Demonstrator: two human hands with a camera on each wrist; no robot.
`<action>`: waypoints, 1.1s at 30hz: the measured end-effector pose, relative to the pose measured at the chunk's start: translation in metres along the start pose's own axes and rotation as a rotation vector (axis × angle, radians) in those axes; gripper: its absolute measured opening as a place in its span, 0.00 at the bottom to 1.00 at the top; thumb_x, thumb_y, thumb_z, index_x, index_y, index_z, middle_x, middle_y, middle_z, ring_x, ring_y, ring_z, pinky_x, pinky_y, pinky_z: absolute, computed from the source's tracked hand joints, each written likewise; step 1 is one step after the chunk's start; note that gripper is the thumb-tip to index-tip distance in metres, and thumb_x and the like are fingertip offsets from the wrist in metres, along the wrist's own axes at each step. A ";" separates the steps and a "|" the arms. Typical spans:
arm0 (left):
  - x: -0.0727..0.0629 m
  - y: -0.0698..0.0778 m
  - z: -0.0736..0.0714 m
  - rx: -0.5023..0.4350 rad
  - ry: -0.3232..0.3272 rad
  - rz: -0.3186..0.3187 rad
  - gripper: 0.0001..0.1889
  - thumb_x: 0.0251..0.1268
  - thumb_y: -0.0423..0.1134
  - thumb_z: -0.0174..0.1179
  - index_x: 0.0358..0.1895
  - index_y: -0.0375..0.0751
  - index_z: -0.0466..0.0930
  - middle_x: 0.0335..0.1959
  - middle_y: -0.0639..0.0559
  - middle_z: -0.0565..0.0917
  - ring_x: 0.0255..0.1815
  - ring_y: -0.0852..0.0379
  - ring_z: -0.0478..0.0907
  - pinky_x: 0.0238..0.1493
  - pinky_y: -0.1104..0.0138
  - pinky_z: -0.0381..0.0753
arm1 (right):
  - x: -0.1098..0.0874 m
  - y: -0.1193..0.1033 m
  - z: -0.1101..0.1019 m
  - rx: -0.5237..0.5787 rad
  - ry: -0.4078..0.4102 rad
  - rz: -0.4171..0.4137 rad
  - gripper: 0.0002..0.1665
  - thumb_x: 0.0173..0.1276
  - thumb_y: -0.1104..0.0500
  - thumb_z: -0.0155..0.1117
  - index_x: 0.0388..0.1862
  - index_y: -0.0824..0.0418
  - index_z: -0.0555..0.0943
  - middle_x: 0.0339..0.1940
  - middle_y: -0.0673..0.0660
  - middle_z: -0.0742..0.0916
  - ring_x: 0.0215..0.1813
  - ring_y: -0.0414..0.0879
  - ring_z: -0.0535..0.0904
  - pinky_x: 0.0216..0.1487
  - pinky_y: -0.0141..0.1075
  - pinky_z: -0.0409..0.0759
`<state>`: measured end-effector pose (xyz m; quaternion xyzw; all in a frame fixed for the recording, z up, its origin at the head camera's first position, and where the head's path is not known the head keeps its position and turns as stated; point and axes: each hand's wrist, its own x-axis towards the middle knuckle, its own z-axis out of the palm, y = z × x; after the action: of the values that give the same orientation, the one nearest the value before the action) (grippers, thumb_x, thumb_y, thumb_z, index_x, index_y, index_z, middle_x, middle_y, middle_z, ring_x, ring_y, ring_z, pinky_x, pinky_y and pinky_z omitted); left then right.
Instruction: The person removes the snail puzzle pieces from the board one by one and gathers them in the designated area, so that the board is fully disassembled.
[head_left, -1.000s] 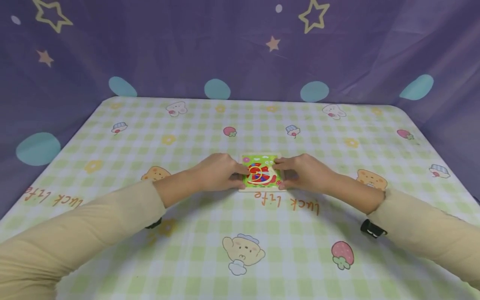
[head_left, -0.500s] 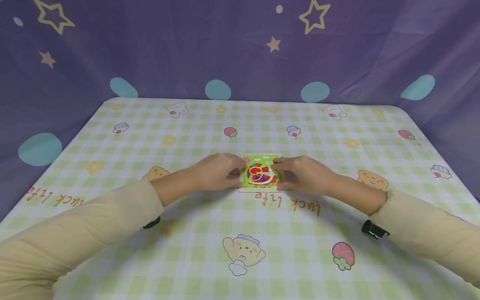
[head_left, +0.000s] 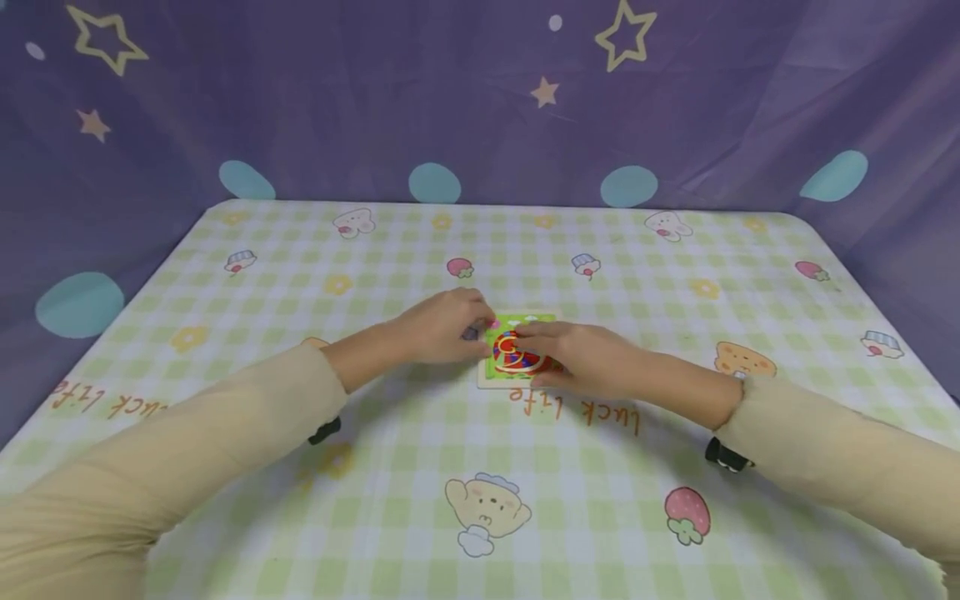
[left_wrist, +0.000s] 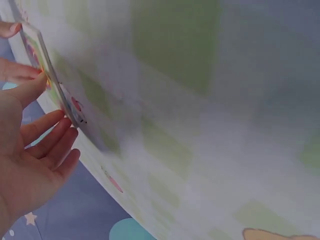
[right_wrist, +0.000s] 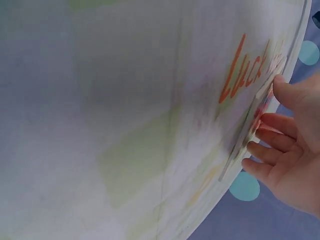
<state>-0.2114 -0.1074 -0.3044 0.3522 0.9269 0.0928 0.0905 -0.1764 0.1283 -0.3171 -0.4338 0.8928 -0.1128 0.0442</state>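
Note:
A small square picture puzzle board (head_left: 512,353) with a pale border lies flat on the table, showing a red and blue snail on green. My left hand (head_left: 442,325) is at its left side. In the left wrist view the thumb (left_wrist: 31,90) of that hand touches the board's face, and the loosely bent fingers meet its edge. Over the right part of the board reaches my right hand (head_left: 592,358), covering some of the snail. Its fingers (right_wrist: 272,137) are lightly bent at the board in the right wrist view, with the thumb near one edge.
A green-and-white checked tablecloth (head_left: 390,517) with printed cartoon animals, strawberries and lettering covers the table. Behind it hangs a purple curtain (head_left: 330,100) with stars and teal dots. Black straps (head_left: 727,455) show below the sleeve cuffs.
My right hand has slid left, farther over the board. The left hand has moved slightly up and away along the board's left side. The board stays about where it was.

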 end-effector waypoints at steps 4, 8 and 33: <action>0.007 -0.001 -0.001 -0.019 -0.017 -0.024 0.18 0.63 0.45 0.63 0.53 0.41 0.81 0.47 0.48 0.81 0.48 0.54 0.76 0.55 0.61 0.77 | 0.001 0.000 0.000 0.009 -0.027 -0.012 0.32 0.67 0.48 0.63 0.68 0.56 0.72 0.71 0.56 0.73 0.71 0.51 0.70 0.63 0.46 0.77; 0.012 -0.001 -0.003 -0.078 -0.031 -0.063 0.17 0.64 0.43 0.62 0.53 0.40 0.81 0.48 0.47 0.81 0.51 0.53 0.77 0.59 0.60 0.76 | 0.001 0.001 0.002 0.013 -0.022 -0.030 0.31 0.68 0.50 0.63 0.68 0.55 0.71 0.71 0.57 0.73 0.70 0.51 0.72 0.60 0.45 0.79; 0.033 0.018 -0.005 -0.261 -0.017 -0.383 0.06 0.64 0.36 0.60 0.38 0.37 0.81 0.39 0.47 0.83 0.38 0.55 0.77 0.43 0.66 0.77 | 0.006 0.005 0.002 0.037 0.024 -0.068 0.27 0.64 0.56 0.67 0.63 0.58 0.77 0.65 0.57 0.79 0.69 0.49 0.73 0.61 0.45 0.78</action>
<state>-0.2256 -0.0722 -0.2989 0.1562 0.9561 0.1901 0.1590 -0.1836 0.1265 -0.3201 -0.4617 0.8758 -0.1357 0.0376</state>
